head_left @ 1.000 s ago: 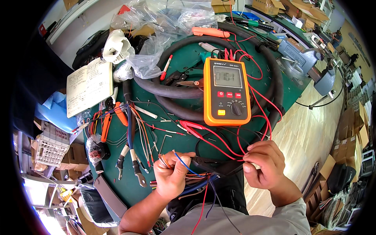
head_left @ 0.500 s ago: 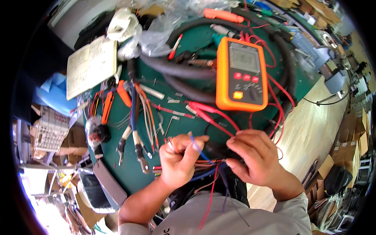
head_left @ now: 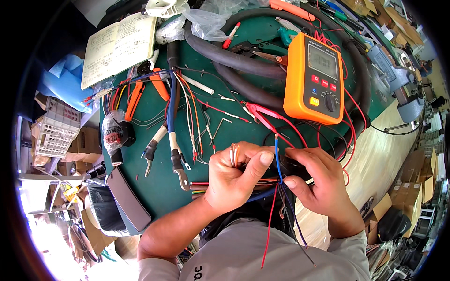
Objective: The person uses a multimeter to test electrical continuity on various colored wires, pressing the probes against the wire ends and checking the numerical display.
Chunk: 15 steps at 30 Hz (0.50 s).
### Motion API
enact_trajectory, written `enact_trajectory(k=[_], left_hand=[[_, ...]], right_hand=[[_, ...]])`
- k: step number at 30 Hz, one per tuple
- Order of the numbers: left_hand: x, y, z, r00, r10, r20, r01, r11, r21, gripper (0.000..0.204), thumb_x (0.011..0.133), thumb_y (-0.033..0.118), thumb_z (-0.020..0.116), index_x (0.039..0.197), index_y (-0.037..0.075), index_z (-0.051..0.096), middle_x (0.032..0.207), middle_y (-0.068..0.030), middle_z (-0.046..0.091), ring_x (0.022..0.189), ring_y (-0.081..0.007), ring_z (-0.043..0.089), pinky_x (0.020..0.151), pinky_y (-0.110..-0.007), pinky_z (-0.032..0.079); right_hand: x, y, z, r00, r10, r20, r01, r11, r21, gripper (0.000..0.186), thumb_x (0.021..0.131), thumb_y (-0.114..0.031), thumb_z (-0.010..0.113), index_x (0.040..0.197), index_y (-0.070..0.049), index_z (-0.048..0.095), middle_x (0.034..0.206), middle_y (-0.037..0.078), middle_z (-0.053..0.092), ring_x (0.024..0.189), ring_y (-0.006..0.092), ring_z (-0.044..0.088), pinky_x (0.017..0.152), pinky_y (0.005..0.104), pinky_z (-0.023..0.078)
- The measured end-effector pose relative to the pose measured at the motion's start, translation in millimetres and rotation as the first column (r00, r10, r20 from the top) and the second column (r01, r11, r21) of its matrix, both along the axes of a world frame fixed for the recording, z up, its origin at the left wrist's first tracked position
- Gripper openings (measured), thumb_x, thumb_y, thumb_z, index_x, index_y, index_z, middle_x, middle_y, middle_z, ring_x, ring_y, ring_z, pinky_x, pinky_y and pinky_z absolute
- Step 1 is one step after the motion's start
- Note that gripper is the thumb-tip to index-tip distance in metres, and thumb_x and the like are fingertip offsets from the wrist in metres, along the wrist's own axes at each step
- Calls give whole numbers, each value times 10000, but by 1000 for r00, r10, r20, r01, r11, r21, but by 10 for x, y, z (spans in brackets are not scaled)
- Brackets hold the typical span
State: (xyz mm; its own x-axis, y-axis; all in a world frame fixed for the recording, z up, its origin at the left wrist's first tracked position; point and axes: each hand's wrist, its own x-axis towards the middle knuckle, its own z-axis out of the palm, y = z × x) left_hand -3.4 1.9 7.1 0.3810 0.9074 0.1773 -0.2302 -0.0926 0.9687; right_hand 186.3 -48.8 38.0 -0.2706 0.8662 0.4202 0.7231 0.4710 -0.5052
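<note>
Now the blue wire (head_left: pixel 277 157) is seen upright between the two hands, its bare copper tip pointed to the far side. Half a second ago it was slanted across the left thumb; since then it has been straightened and the right hand brought in beside it. By this, it may be judged, the wire has been singled out from its bundle (head_left: pixel 200 188) and its tip left in the clear.

By the left hand (head_left: pixel 234 180) some brown wires (head_left: pixel 236 155) are held among curled fingers, with thumb and forefinger extended toward the blue wire; whether it is pinched there cannot be told. The right hand (head_left: pixel 318 180) is kept half-curled, thumb and forefinger parted, just right of the wire; whether anything is gripped behind them is hidden. From between the hands a red wire (head_left: pixel 270 222) is let hang to the near side, limp and thin.

On the far side, red clips (head_left: pixel 257 110) are laid on the smooth green table (head_left: pixel 159 206), their leads run to a boxy orange meter (head_left: pixel 315 77). Around it is looped a thick cable (head_left: pixel 253 65), matt black and rubbery. To the left, flat metal lugs (head_left: pixel 182 180) with rounded, holed ends are fitted to stiff cable ends. Farther left, an open notebook (head_left: pixel 117 47) of cream paper is covered in handwriting, and at the far edge a clear bag (head_left: pixel 208 25) is left crumpled and glossy.
</note>
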Motion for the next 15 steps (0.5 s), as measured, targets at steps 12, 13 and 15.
enact_trajectory(k=[12,13,15], left_hand=[[20,-3,-31,999,40,23,-41,999,9,143,931,130,632,907,-10,650,800,-44,684,674,-29,521,629,-214,449],[16,-1,-29,999,42,17,-42,999,1,146,931,132,631,902,-11,646,816,-55,693,679,-31,528,635,-218,455],[5,-5,-23,999,35,-19,-36,999,-24,152,931,137,632,898,-11,642,828,-69,697,679,-33,531,648,-226,464]], right_hand=[[-13,7,1,999,-24,-36,20,994,-104,416,828,-288,707,1076,24,586,873,154,630,761,323,617,643,393,504],[-15,9,-1,999,-26,-32,23,995,-93,412,829,-285,706,1073,24,586,870,153,630,761,323,617,643,393,504],[-20,4,-8,999,-29,-22,27,997,-70,405,830,-281,705,1068,25,588,865,153,629,759,322,617,641,392,504]])
